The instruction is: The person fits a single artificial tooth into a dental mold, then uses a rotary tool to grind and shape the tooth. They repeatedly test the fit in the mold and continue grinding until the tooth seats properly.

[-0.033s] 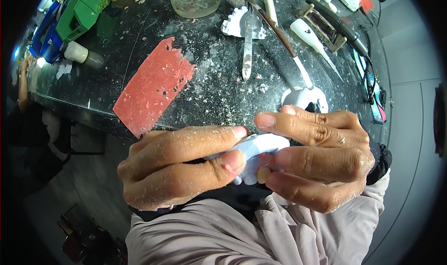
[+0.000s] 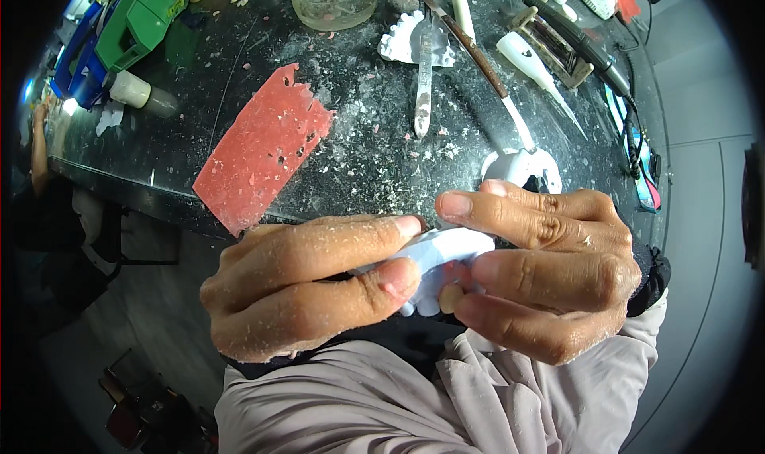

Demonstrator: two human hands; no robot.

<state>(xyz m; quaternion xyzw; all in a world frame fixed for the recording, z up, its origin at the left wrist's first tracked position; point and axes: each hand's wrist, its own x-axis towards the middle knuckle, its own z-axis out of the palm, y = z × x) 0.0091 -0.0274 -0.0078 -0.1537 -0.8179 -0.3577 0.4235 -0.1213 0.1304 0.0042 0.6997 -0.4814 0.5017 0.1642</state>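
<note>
Between my two hands is a pale blue-white plaster dental cast [image 2: 442, 251], held just in front of the table's near edge. Its teeth point down toward me, and a patch of pink wax and one cream-coloured tooth [image 2: 452, 298] show on its right part. My left hand [image 2: 311, 283] grips the cast's left end, thumb and fingers closed on it. My right hand [image 2: 550, 271] pinches the right end, fingertips beside the pink wax and the cream tooth. Fine white crumbs cling to the skin of both hands. The fingers hide both ends of the cast.
On the dark, crumb-strewn table [image 2: 358, 159] lies a torn red wax sheet [image 2: 263, 147]. Beyond are a white cast [image 2: 402, 38], a metal spatula [image 2: 423, 95], a brown-handled tool [image 2: 470, 43] leaning into a white bowl [image 2: 510, 165], a glass jar [image 2: 335, 3] and a green holder [image 2: 143, 23].
</note>
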